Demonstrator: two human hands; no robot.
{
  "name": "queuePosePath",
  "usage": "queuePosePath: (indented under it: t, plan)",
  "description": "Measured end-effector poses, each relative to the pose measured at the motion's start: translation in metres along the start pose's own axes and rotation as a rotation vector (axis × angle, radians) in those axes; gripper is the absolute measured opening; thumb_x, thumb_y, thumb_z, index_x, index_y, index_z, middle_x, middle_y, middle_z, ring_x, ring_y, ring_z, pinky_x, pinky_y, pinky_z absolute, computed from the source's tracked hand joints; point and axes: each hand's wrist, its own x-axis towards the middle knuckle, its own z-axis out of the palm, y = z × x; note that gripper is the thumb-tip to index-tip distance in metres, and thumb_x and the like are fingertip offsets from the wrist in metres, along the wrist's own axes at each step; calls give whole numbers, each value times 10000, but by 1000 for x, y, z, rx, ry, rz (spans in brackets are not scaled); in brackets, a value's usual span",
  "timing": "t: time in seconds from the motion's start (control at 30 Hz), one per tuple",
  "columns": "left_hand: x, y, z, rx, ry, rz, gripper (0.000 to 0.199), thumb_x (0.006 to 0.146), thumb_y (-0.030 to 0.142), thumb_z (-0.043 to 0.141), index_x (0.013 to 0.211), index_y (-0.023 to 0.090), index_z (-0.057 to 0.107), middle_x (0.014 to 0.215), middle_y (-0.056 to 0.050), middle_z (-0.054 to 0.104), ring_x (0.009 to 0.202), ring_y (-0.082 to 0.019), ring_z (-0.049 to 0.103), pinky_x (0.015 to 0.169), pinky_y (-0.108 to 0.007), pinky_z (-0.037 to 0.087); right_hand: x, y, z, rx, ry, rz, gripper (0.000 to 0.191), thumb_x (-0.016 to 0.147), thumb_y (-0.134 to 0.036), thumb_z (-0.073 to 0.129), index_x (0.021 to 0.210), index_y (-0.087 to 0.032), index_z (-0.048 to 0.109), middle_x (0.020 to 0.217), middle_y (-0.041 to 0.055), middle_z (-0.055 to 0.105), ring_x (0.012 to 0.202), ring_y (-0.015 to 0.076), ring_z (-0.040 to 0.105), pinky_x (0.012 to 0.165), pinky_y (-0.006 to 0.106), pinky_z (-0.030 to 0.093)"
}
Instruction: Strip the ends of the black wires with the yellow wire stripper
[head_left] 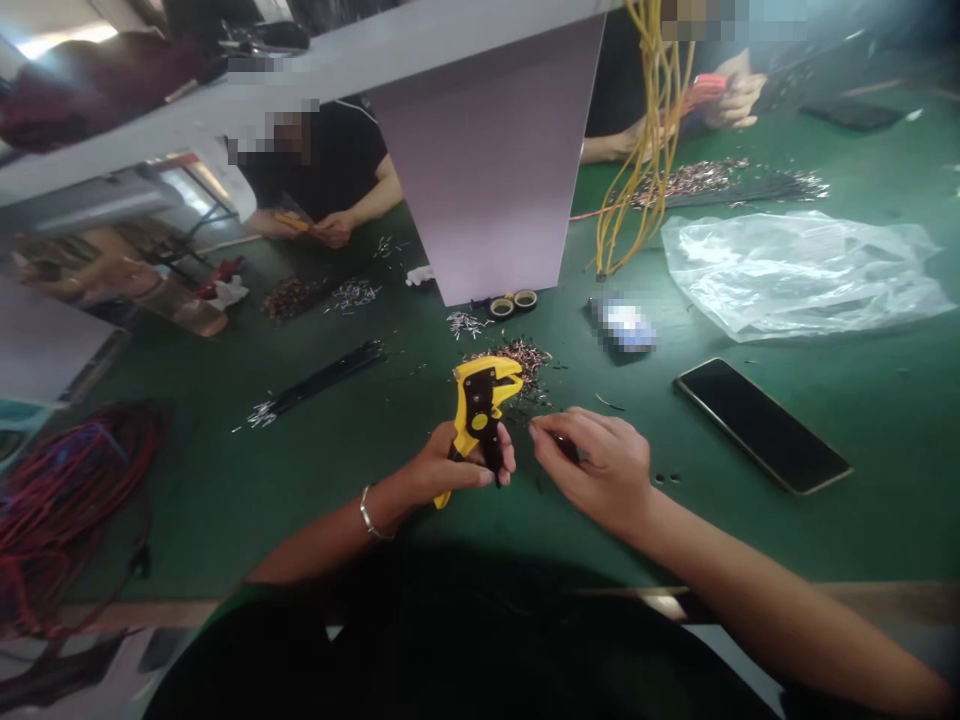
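Observation:
In my left hand [480, 465] is a yellow and black wire stripper [474, 420], held upright by its handles with the jaws facing right. My right hand [596, 460] is closed just to the right of it, thumb and forefinger pinched together. Something dark shows between its curled fingers, too hidden to name. Behind the stripper's head lies a pile of short wire scraps [529, 360], coppery and dark. A bundle of black wires [322, 380] with pale ends lies to the left on the green table [360, 530].
A phone [763, 425] and a clear plastic bag [802, 270] lie right. Two tape rolls [514, 303] sit below a pale divider [495, 170]. Yellow wires [637, 170] hang at the back. Red cable coils [75, 500] fill the left. Co-workers' hands [334, 228] are across the table.

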Motion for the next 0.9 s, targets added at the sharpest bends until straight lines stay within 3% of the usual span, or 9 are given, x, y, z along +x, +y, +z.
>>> queuePosePath:
  t: [0.3,0.43,0.67,0.9]
  plan:
    - [0,-5,0,72,-14,19,331,778,260,763,1051,139,620,896,-77,669,805,-191,649,777,-349,518,-5,-3,5,31,-7,-70,152,898,-94,604,780,-175,654,574,-12,665,479,109,593,511,236,482]
    - [0,-4,2,126,-11,53,278,823,281,733,1027,133,615,848,-69,663,794,-183,636,760,-330,509,-7,-4,5,56,-39,-57,236,907,-101,589,701,-200,646,578,-10,678,476,107,597,515,236,492]
    - [1,-4,5,197,41,80,230,860,305,707,969,126,611,798,-66,658,730,-166,613,729,-327,510,-11,-4,4,5,-137,7,298,916,-172,566,649,-243,678,630,21,726,534,143,643,537,269,529]
    - [-1,-7,6,294,122,10,251,850,361,722,839,131,621,656,-38,645,626,-148,606,672,-305,513,-13,-4,6,35,-95,-9,218,892,-124,583,727,-209,696,602,23,688,499,139,601,518,268,478]
